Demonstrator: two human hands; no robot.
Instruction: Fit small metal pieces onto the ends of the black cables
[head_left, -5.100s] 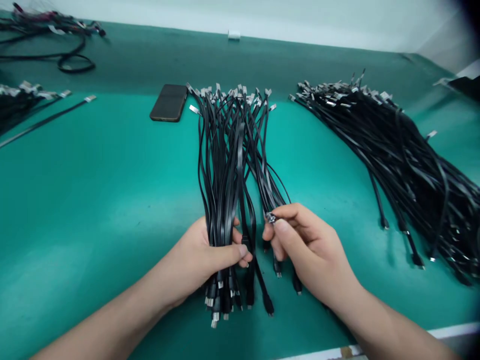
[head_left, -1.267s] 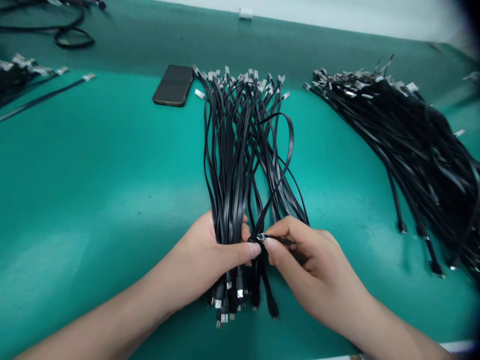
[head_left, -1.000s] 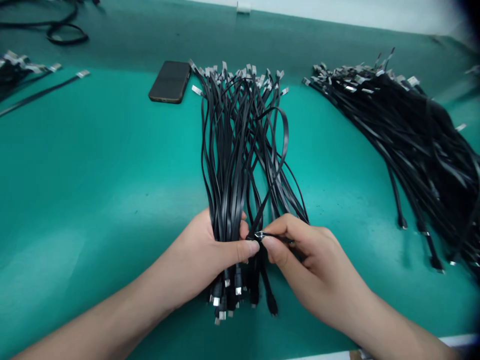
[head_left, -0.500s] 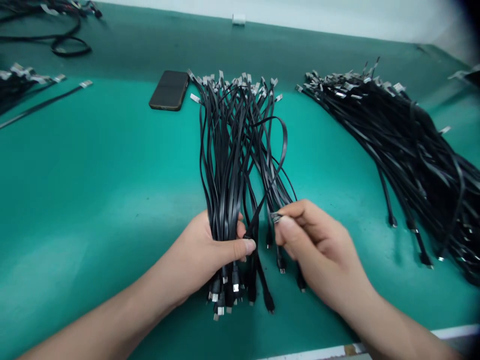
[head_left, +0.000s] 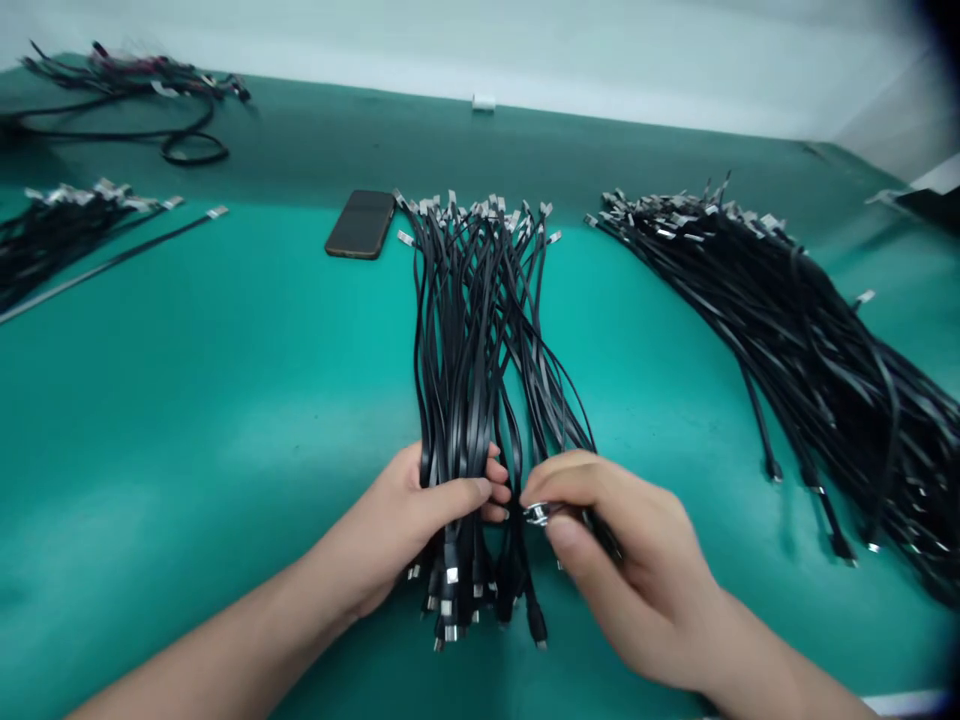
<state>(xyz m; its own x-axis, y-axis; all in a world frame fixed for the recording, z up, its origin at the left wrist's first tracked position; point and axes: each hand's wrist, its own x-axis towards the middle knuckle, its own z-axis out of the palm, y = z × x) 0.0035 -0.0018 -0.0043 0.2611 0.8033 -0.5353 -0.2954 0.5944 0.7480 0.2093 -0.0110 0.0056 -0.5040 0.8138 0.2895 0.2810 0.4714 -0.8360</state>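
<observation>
Left hand (head_left: pixel 416 510) grips cables (head_left: pixel 459 360) over green table (head_left: pixel 262 380); right hand (head_left: pixel 645 570) pinches small metal piece (head_left: pixel 536 514) beside them. Looks like cable-by-cable work; next move probably needs one end singled out.

A green surface (head_left: pixel 262 350) fills most of the frame, darker along its upper band. A bundle of black cables (head_left: pixel 454 345) runs down the middle, silver plugs (head_left: pixel 493 204) toward the top, with a phone (head_left: pixel 361 224) flat just left of them. A large cable pile (head_left: pixel 810 340) slants across the right side; a smaller stack (head_left: pixel 64 235) lies at the left edge, below a wire tangle (head_left: pixel 135 80) in the upper left.
</observation>
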